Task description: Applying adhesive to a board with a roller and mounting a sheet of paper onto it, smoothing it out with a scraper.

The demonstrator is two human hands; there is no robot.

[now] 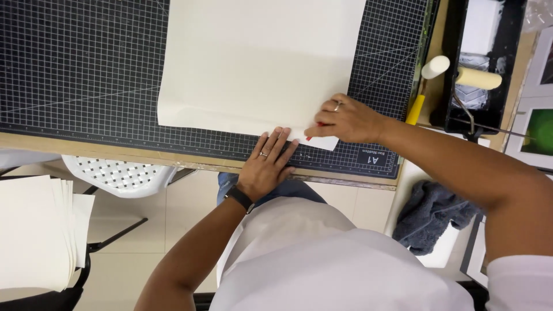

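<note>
A large cream sheet of paper (259, 63) lies on a black gridded cutting mat (86, 75). My left hand (266, 164) rests flat with fingers spread on the mat's near edge, fingertips touching the sheet's lower edge. My right hand (345, 120) presses on the sheet's lower right corner and pinches a small red tool (314, 131), mostly hidden under the fingers. A ring shows on each hand and a dark band on my left wrist.
A black paint tray (455, 69) with a cream roller (478, 78) stands at the right, next to a yellow-handled roller (423, 86). A grey cloth (432, 222) lies lower right. A stack of cream sheets (34, 230) rests on a chair at left, near a white plastic chair (118, 173).
</note>
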